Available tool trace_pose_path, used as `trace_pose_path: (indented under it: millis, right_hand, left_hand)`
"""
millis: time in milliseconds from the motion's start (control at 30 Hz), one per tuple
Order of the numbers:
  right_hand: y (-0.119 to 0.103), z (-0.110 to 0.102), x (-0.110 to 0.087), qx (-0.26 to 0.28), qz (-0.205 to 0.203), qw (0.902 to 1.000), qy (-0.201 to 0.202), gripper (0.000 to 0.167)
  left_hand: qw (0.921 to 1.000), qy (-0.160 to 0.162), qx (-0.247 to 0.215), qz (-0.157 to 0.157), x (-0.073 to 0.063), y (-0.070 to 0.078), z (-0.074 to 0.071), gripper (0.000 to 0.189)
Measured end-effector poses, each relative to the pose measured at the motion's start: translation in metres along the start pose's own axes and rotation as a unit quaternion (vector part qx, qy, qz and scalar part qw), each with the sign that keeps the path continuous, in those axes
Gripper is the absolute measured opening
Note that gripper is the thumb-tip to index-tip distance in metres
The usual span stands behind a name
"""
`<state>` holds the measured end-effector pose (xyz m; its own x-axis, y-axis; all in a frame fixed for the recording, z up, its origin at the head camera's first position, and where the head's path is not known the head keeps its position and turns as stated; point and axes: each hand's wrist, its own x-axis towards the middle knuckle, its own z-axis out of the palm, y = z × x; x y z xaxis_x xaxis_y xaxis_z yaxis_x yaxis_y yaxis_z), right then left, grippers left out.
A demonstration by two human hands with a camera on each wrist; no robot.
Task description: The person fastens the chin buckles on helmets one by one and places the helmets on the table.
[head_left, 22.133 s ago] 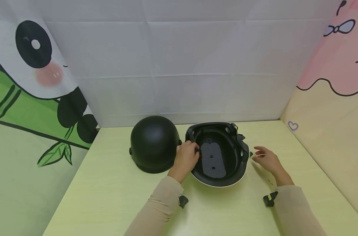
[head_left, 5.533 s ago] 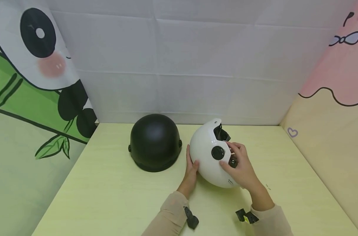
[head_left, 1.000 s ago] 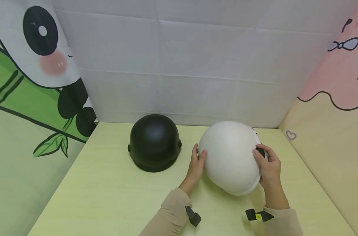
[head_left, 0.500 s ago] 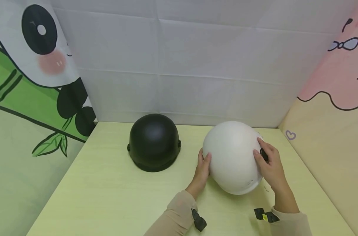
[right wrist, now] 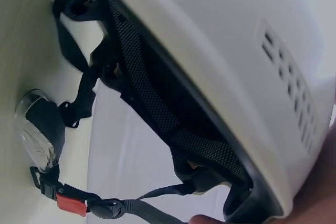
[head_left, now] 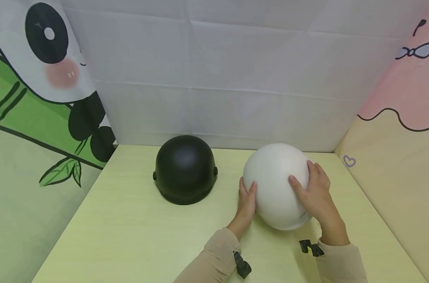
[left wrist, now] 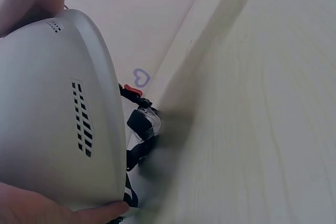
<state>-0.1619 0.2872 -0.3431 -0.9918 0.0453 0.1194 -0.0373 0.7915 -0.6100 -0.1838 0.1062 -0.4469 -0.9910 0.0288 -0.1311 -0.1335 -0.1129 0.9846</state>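
Clasping the white helmet from opposite sides, the left hand and right hand both have their fingers curved around its shell, thumbs toward the person. It sits right of the black helmet, well apart from it, over the rear part of the surface. The shell looks stiff and probably fairly light for its bulk, sturdy rather than fragile, though its smooth, round outside is likely to be slippery under bare skin; a two-sided hold low down, with fingers hooked near the rim, should serve better than a pinch at the crown. The strap is soft and would swing or snag, so it is best kept out of the grip. From the head view the helmet is nearly a plain white ball, its underside hidden. The left wrist view adds the vents and shows the rim facing the surface, with webbing hanging between. The right wrist view alone looks up inside, at the mesh lining, and shows the red clip and the clear-wrapped pad most plainly; whether that pad touches the surface, I cannot tell.
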Motion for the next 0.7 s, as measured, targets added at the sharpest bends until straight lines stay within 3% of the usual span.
trace_pose_path:
  millis: [133, 367, 700]
  right_hand:
    - [0.007, 0.004, 0.004, 0.012, -0.012, 0.9998, -0.005, 0.082]
    - [0.032, 0.012, 0.011, 0.036, -0.049, 0.9979, 0.019, 0.071]
    - [0.054, 0.006, 0.011, 0.035, -0.039, 0.9983, -0.024, 0.082]
  left_hand:
    - [0.9995, 0.01, 0.029, -0.002, -0.001, 0.005, 0.001, 0.083]
    - [0.9978, 0.015, 0.064, 0.01, -0.002, 0.011, 0.007, 0.091]
    - [0.9918, 0.006, 0.127, 0.012, -0.003, 0.017, 0.026, 0.095]
